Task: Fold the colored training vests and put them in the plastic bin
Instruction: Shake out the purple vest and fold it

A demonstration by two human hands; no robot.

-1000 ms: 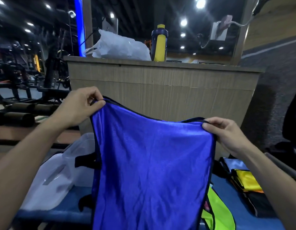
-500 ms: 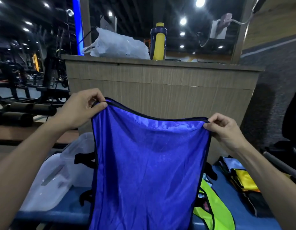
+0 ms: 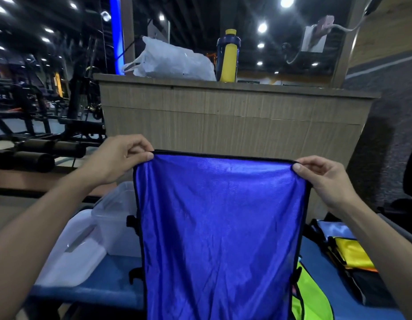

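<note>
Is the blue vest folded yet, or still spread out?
Spread, not folded: the shiny blue training vest hangs as one flat sheet, its top edge pinched by the left hand and right hand.

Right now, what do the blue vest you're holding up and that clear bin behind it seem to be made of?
The blue vest looks like thin, shiny synthetic fabric, probably polyester: it gleams under the lights, shows a fine weave, hangs in soft creases, and has dark binding along its edges. The bin looks like frosted, translucent rigid plastic, since its walls hold shape and light passes cloudily through.
</note>
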